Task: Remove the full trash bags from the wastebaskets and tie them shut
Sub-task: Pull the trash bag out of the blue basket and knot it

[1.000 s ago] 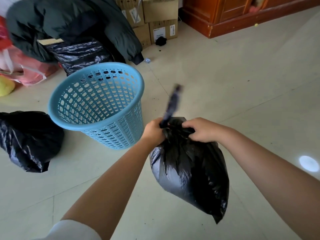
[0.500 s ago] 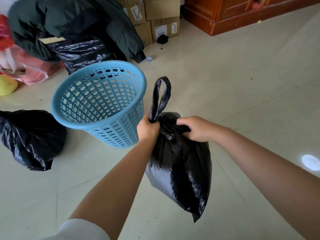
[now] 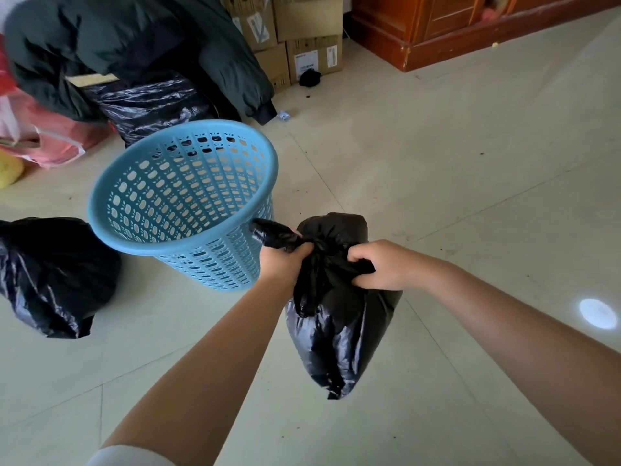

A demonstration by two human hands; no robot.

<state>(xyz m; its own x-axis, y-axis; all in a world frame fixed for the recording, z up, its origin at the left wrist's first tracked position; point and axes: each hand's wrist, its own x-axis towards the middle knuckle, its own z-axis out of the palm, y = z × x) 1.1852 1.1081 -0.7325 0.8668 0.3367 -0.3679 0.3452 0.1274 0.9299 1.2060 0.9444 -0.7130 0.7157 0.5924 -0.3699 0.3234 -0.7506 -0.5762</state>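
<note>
A full black trash bag [image 3: 339,334] hangs in the air in front of me, gathered at its neck. My left hand [image 3: 280,264] grips the twisted top of the bag, whose end sticks out to the left. My right hand [image 3: 381,265] pinches the bag's neck from the right side. Both hands touch the same bag. Just left of them stands a light blue perforated wastebasket [image 3: 183,200] with no bag inside. Another filled black trash bag [image 3: 50,277] lies on the floor at the far left.
Behind the basket lie a dark jacket [image 3: 134,45], a shiny black sack [image 3: 151,105] and pink bags [image 3: 50,142]. Cardboard boxes [image 3: 302,38] and a wooden cabinet [image 3: 470,25] stand at the back. Pale tiled floor [image 3: 470,163] stretches to the right.
The loop of the bag's top that stood upright has been pulled down and to the left by my left hand. The bag has swung a little and the knot area looks tighter.
</note>
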